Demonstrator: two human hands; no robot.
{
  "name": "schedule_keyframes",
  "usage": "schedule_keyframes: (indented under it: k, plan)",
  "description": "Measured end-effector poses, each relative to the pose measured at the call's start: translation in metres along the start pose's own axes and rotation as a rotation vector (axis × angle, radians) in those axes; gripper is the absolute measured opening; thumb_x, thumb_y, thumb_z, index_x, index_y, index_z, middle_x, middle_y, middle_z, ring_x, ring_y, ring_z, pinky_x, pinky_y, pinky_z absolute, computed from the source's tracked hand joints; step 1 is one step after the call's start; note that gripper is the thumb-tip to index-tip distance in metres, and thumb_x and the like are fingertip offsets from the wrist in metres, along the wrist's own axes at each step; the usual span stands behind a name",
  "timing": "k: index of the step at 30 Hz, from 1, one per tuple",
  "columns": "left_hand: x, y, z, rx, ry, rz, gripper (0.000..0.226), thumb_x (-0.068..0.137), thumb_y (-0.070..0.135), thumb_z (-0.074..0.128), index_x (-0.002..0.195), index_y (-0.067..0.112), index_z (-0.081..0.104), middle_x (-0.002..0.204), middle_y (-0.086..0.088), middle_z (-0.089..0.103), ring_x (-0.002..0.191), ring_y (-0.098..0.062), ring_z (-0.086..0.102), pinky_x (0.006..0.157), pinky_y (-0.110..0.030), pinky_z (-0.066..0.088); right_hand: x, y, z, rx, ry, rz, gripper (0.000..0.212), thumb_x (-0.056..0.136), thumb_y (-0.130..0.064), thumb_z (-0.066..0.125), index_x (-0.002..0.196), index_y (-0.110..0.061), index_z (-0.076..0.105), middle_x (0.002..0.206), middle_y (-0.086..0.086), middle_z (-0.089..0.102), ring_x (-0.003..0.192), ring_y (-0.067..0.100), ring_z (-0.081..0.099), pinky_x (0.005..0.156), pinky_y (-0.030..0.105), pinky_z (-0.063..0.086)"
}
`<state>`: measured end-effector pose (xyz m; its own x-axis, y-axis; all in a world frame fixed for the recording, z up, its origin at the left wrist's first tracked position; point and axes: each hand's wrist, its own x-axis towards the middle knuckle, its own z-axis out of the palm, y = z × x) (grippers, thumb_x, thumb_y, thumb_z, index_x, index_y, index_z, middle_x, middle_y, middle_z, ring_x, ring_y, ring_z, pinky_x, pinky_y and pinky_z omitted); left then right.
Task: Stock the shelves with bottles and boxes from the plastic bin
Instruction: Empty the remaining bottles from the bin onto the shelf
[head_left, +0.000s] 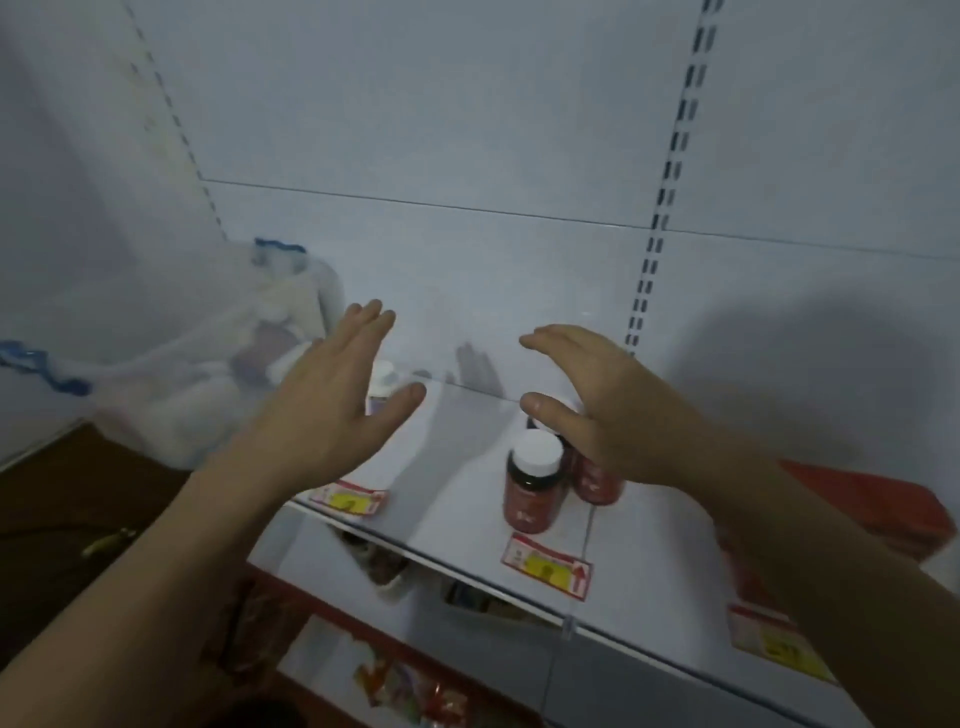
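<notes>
Two hands: I see left hand (332, 400) and right hand (597, 400) spread, grips released.
Bottles: red bottle (535, 486) upright on shelf (457, 467).

— What do I have on the shelf (457, 467) now?

— A dark bottle with red label and white cap (534, 486) stands upright near the front edge. A second red bottle (597, 480) stands just behind it on the right, partly hidden by my right hand.

— And on the left?

— A white-capped bottle (383, 384) stands further back, half covered by my left hand. Its label I cannot read.
</notes>
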<state>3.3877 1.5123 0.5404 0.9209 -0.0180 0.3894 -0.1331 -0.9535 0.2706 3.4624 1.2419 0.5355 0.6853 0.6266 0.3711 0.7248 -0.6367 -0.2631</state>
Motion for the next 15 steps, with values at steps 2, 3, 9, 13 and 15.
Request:
schedule_keyframes:
  k: [2, 3, 9, 13, 15]
  plan:
    - [-0.004, -0.051, -0.024, 0.034, 0.015, -0.077, 0.088, 0.089, 0.070, 0.038, 0.159, 0.019, 0.021, 0.167, 0.002, 0.014, 0.154, -0.012, 0.008, 0.124, -0.041, 0.017, 0.044, -0.028, 0.024, 0.034, 0.001, -0.057, 0.063, 0.098, -0.051, 0.050, 0.148, -0.013, 0.047, 0.152, 0.004, 0.047, 0.142, 0.016, 0.037, 0.112, 0.003, 0.008]
    - [-0.005, -0.077, -0.036, 0.051, 0.019, -0.108, 0.086, 0.092, 0.069, 0.041, 0.159, 0.019, 0.020, 0.167, 0.002, 0.013, 0.154, -0.012, 0.008, 0.124, -0.042, 0.017, 0.067, -0.043, 0.036, 0.053, -0.007, -0.078, 0.061, 0.099, -0.049, 0.052, 0.148, -0.014, 0.047, 0.153, 0.003, 0.046, 0.143, 0.015, 0.035, 0.110, 0.000, 0.006]
    - [0.001, -0.208, -0.092, 0.144, 0.025, -0.239, 0.080, 0.095, 0.056, 0.047, 0.159, 0.017, 0.019, 0.167, 0.000, 0.012, 0.154, -0.017, 0.012, 0.123, -0.043, 0.019, 0.192, -0.128, 0.096, 0.093, -0.122, -0.214, 0.057, 0.101, -0.048, 0.051, 0.150, -0.022, 0.041, 0.154, -0.006, 0.041, 0.140, 0.008, 0.034, 0.111, 0.014, 0.021]
    - [0.018, -0.261, -0.113, 0.156, -0.063, -0.286, 0.080, 0.096, 0.055, 0.046, 0.160, 0.019, 0.015, 0.168, 0.000, 0.009, 0.153, -0.021, 0.016, 0.123, -0.044, 0.021, 0.241, -0.157, 0.121, 0.121, -0.140, -0.220, 0.054, 0.100, -0.046, 0.055, 0.147, -0.021, 0.046, 0.148, -0.007, 0.048, 0.134, 0.007, 0.041, 0.108, 0.008, 0.022]
    - [0.027, -0.282, -0.117, 0.161, -0.114, -0.290, 0.080, 0.096, 0.056, 0.045, 0.160, 0.021, 0.014, 0.168, 0.000, 0.009, 0.153, -0.022, 0.018, 0.122, -0.044, 0.023, 0.262, -0.165, 0.130, 0.128, -0.148, -0.216, 0.051, 0.099, -0.045, 0.057, 0.143, -0.021, 0.049, 0.143, -0.006, 0.053, 0.130, 0.011, 0.046, 0.108, 0.013, 0.027]
